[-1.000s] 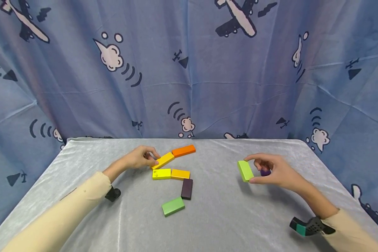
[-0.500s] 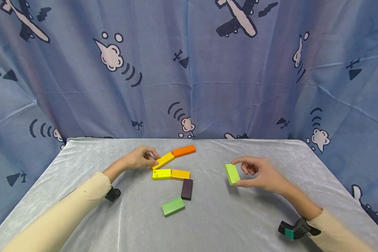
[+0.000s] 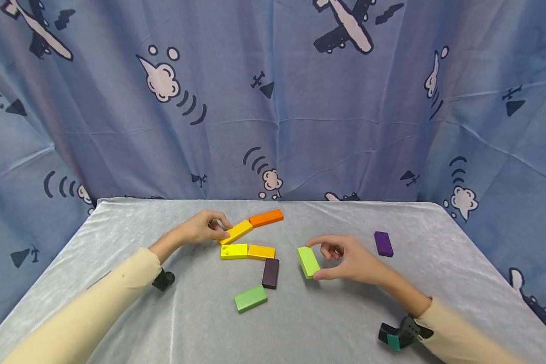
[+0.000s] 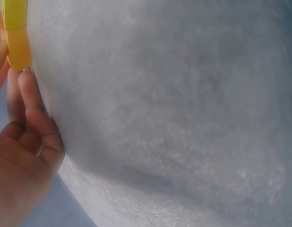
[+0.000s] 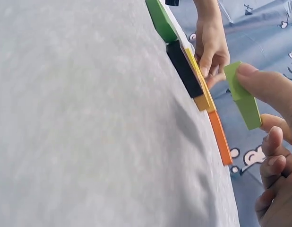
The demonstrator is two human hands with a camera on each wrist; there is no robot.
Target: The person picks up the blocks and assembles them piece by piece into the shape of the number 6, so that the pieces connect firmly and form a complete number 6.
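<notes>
In the head view my left hand (image 3: 205, 227) pinches the near end of an amber-yellow block (image 3: 239, 230), thumb at its front side. An orange block (image 3: 266, 218) touches that block's far end. Just in front, a bright yellow block (image 3: 231, 252) with a small raised mark lies end to end with another amber block (image 3: 261, 252). My right hand (image 3: 346, 257) holds a lime green block (image 3: 307, 261) by its two ends, between thumb and index finger. In the right wrist view this lime block (image 5: 244, 97) is raised off the cloth, the other fingers curled beside it.
A dark, nearly black block (image 3: 270, 273) adjoins the second amber one, and a green block (image 3: 250, 299) lies nearer, by its lower corner. Off to the right is a purple block (image 3: 384, 243). Pale velvety cloth (image 3: 186, 323) covers the table; a blue patterned curtain (image 3: 236, 101) hangs behind.
My right hand has carried the lime green block leftward and slightly nearer, toward the dark block, uncovering the purple block. My left hand stays in place on the amber-yellow block.
</notes>
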